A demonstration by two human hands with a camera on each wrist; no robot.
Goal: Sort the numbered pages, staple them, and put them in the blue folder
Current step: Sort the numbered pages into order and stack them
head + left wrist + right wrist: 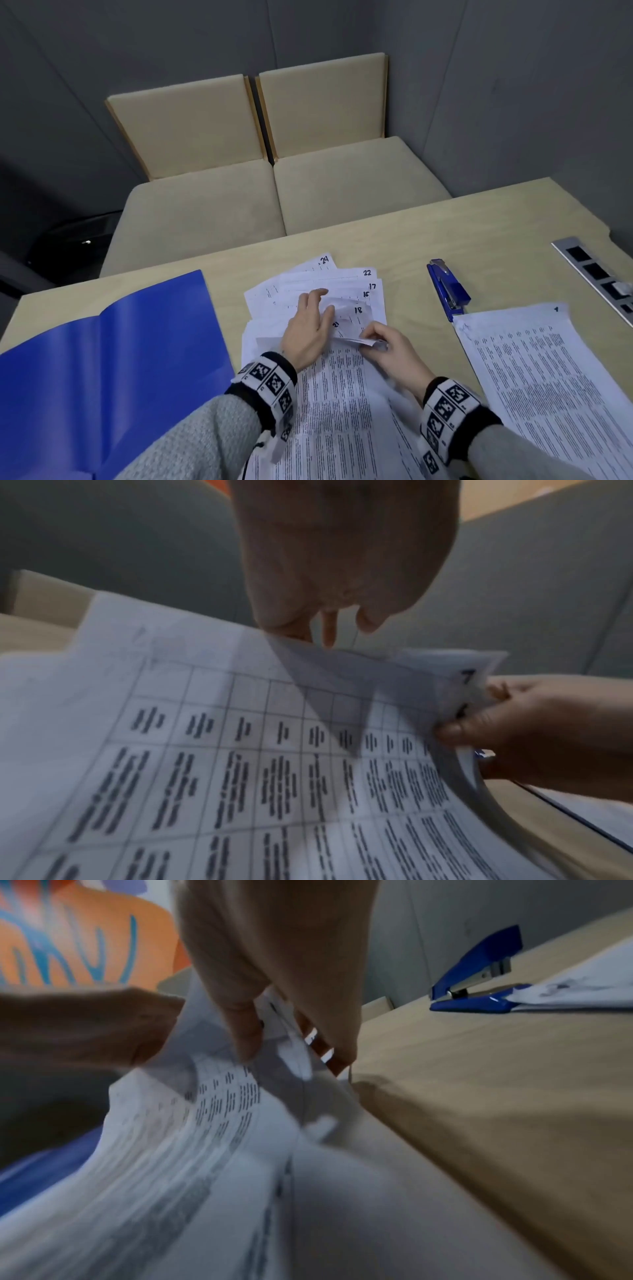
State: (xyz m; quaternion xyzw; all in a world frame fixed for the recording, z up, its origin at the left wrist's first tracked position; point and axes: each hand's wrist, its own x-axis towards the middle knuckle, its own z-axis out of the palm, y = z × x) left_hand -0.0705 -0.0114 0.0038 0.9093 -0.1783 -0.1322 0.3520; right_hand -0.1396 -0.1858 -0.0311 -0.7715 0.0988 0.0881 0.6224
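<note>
A loose pile of numbered pages (329, 377) lies fanned in the middle of the table, with corners marked 24, 22, 17, 15 and 18 showing. My left hand (310, 323) rests on the pile with fingers spread and straight, lifting sheets near their top edge (308, 653). My right hand (380, 342) pinches the curled corners of several pages (274, 1042) between thumb and fingers. A separate page marked 1 (548, 377) lies at the right. The blue folder (102, 359) lies open on the left. The blue stapler (448, 291) sits right of the pile.
A metal socket strip (596, 274) is set into the table (428, 233) at the far right. Beige cushioned seats (274, 192) stand beyond the table's far edge. The stapler (479, 974) touches the corner of the right-hand sheet.
</note>
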